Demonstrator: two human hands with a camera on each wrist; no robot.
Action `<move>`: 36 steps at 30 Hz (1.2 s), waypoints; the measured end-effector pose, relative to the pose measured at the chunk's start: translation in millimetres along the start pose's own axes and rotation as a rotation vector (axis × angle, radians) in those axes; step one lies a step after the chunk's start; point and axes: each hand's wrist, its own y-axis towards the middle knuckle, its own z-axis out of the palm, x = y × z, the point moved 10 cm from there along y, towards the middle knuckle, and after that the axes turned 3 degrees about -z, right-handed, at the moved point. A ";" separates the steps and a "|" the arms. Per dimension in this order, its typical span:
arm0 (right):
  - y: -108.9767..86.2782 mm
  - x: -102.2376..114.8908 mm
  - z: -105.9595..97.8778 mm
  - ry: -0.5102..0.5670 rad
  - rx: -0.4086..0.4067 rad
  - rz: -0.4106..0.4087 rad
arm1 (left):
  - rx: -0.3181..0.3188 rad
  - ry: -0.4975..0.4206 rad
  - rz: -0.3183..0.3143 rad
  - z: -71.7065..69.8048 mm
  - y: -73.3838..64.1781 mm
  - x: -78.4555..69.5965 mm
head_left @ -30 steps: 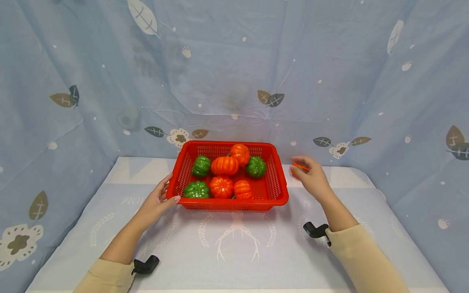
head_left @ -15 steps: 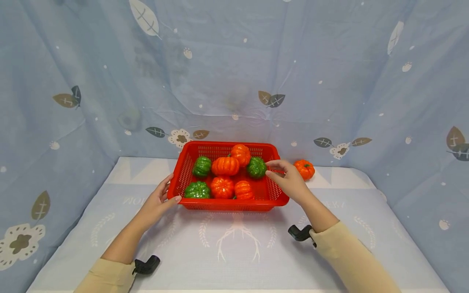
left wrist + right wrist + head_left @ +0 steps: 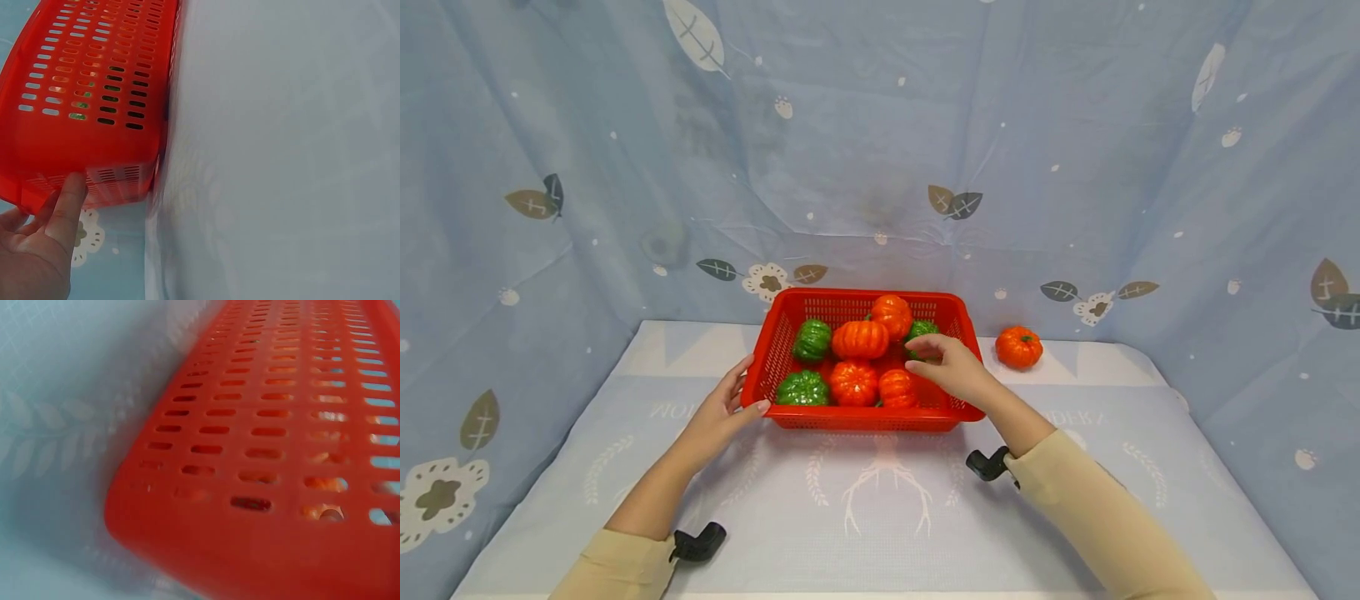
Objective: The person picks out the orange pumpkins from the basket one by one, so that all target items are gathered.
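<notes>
Right hand (image 3: 951, 367) hovers over the basket (image 3: 865, 421), thumb and fingers parted, a half-hidden green pumpkin (image 3: 922, 328) just behind it, orange pumpkins (image 3: 853, 383) to its left! Left hand (image 3: 718, 417) holds the basket's left side, thumb at the near corner. A lone pumpkin (image 3: 1018, 347) sits outside, to the right.

Toward the back right corner of the basket (image 3: 865, 419), the right hand (image 3: 953, 367) partly hides a green pumpkin (image 3: 921, 327); contact is unclear.

Faint lettering (image 3: 1078, 418) on tablecloth (image 3: 790, 542), not clearly legible
</notes>
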 end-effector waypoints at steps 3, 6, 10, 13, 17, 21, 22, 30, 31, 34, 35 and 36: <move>3.9 -1.5 9.4 -0.027 0.047 0.006 | -0.001 -0.002 0.004 0.1 0.5 -0.1; 6.5 -2.3 17.7 -0.059 0.090 0.007 | 0.002 -0.006 0.007 0.1 0.3 -0.5; 9.3 -6.7 24.6 -0.114 0.127 0.030 | 0.007 -0.009 0.008 0.2 0.0 -0.7; 10.5 -10.6 27.7 -0.146 0.146 0.055 | 0.010 -0.011 0.009 0.4 0.0 -1.0; 11.8 -14.6 31.9 -0.177 0.183 0.071 | 0.009 -0.011 0.011 0.6 -0.2 -1.2; 11.8 -16.4 36.4 -0.199 0.234 0.067 | 0.008 -0.010 0.012 1.2 -0.5 -1.8; 11.5 -15.9 37.2 -0.200 0.245 0.062 | 0.008 -0.012 0.012 1.3 -0.7 -2.0; 10.4 -14.3 29.6 -0.185 0.240 0.048 | 0.008 -0.012 0.016 1.0 -1.2 -2.9; 10.2 -13.8 28.5 -0.181 0.241 0.049 | 0.008 -0.014 0.017 0.9 -1.2 -3.0; 8.6 -11.3 27.2 -0.173 0.258 0.055 | 0.010 -0.023 0.022 0.8 -1.1 -3.1; 8.0 -10.4 27.3 -0.169 0.268 0.057 | 0.012 -0.027 0.023 0.9 -1.0 -3.1; 7.6 -9.8 27.3 -0.168 0.277 0.056 | 0.013 -0.032 0.024 0.9 -1.0 -2.9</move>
